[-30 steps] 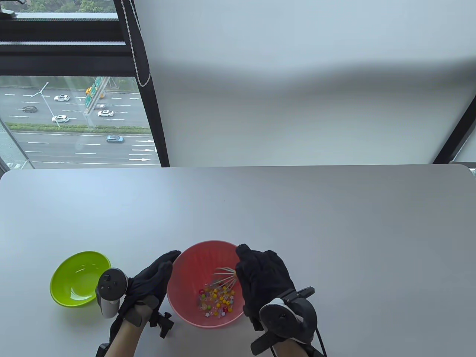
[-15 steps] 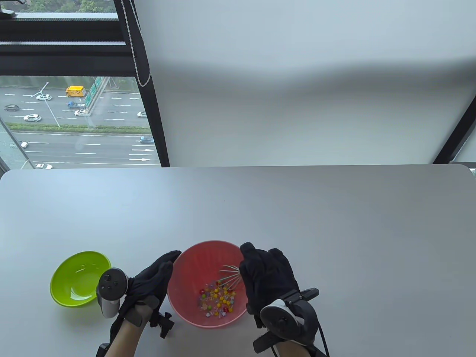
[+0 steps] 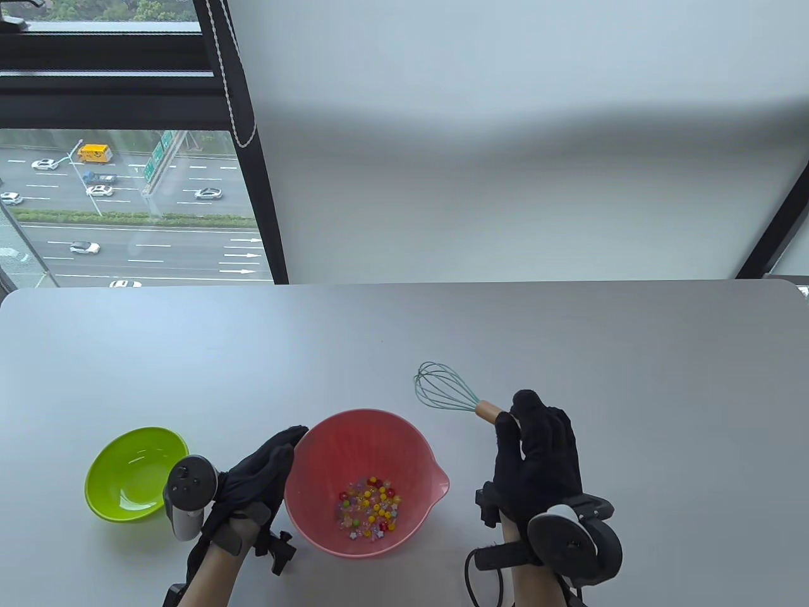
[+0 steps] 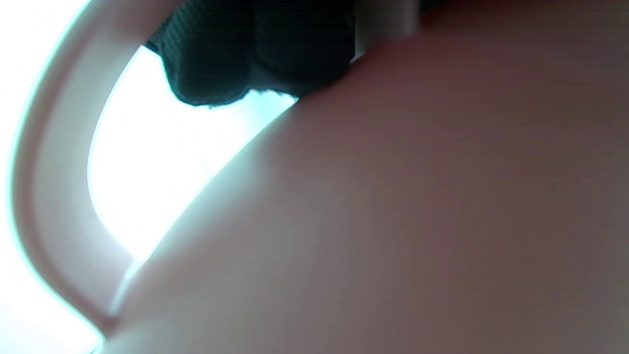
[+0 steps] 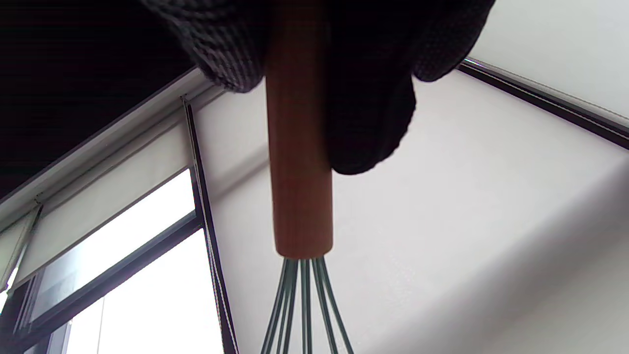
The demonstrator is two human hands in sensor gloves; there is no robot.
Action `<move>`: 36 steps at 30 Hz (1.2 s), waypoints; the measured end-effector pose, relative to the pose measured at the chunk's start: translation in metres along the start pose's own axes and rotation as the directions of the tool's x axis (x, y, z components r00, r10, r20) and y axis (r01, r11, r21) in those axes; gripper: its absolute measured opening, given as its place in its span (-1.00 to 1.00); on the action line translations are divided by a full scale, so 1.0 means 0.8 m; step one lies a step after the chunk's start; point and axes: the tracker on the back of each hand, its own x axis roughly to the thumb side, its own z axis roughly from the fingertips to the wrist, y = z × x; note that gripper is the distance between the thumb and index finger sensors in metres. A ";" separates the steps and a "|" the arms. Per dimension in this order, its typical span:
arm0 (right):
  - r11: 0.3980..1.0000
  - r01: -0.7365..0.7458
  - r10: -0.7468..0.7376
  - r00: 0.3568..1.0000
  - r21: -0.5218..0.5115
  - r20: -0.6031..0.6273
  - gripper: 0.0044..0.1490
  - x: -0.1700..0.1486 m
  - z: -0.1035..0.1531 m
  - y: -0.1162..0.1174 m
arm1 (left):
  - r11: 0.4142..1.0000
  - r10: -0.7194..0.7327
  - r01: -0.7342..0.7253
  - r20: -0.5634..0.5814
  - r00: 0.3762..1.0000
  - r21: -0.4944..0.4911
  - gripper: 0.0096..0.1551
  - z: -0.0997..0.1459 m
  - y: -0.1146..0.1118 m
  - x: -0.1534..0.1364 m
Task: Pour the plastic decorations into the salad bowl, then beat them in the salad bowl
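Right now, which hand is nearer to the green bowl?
The left hand: it rests against the pink bowl, just right of the green bowl. The right hand holds the whisk beyond the pink bowl.

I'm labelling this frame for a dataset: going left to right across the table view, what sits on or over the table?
green bowl → left hand → pink salad bowl holding the plastic decorations → whisk → right hand
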 end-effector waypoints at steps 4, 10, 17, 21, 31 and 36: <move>0.972 -0.110 0.119 0.992 0.210 -0.035 -0.36 -0.026 0.017 0.050 | 1.000 0.000 0.000 0.000 1.000 0.000 -0.29 0.000 0.000 0.000; 0.860 -0.236 0.258 0.966 0.452 0.013 -0.34 -0.044 0.027 0.085 | 1.000 0.000 0.000 0.001 1.000 0.001 -0.29 0.000 0.000 0.000; 0.506 -0.280 0.423 0.905 0.816 0.048 -0.30 -0.069 0.047 0.126 | 0.999 -0.042 0.042 0.005 0.999 0.011 -0.29 0.001 0.003 0.005; 0.417 -0.317 0.480 0.873 0.852 0.090 -0.35 -0.064 0.046 0.131 | 0.986 -0.152 0.150 0.014 0.988 0.074 -0.27 0.004 0.016 0.019; 0.594 -0.356 0.496 0.868 0.721 0.020 -0.05 -0.052 0.042 0.114 | 0.691 -0.696 0.668 0.004 0.718 0.275 -0.31 0.015 0.042 0.077; 0.614 -0.452 0.533 0.842 0.647 0.082 0.03 -0.054 0.046 0.111 | 0.429 -0.898 0.880 -0.008 0.440 0.201 -0.29 0.010 0.030 0.069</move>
